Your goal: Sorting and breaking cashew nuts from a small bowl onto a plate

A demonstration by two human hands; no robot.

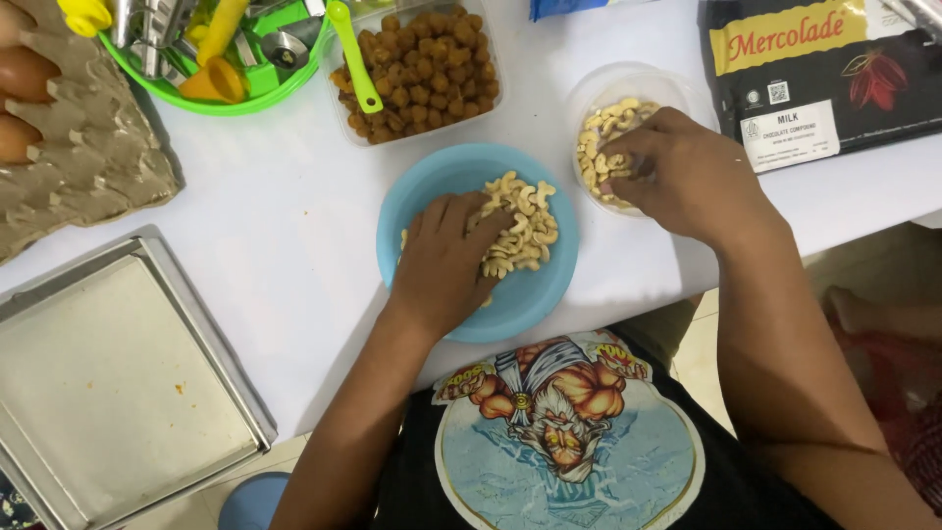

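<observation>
Here is the blue bowl (432, 191) in the middle of the white desk (285, 226), and both hands are busy around it. The left hand (442, 265) lies palm down inside the bowl, fingers (453, 214) spread flat and open over the near side of a heap of cashew nuts (520, 228); nothing is pinched between them that I can see. The heap itself sits toward the right half of the bowl, touching the fingertips.

Just right of the bowl stands a clear round tub (628, 83) with more cashews in it. The right hand (687, 172) reaches into that tub from the near side, fingers (628, 147) curled down among the nuts; whether they actually grip any I cannot tell, since the fingertips are hidden.

Behind the bowl sits a clear box of round brown balls (422, 74) with a green spoon (355, 59) leaning in it. Behind and left of the bowl is a green basket (265, 93) of kitchen tools, and further left an egg tray (88, 147) with brown eggs. Left and nearer than the bowl lies a square metal baking tin (118, 393). Beyond the tub, right of the bowl, rests a dark chocolate packet (814, 79).
</observation>
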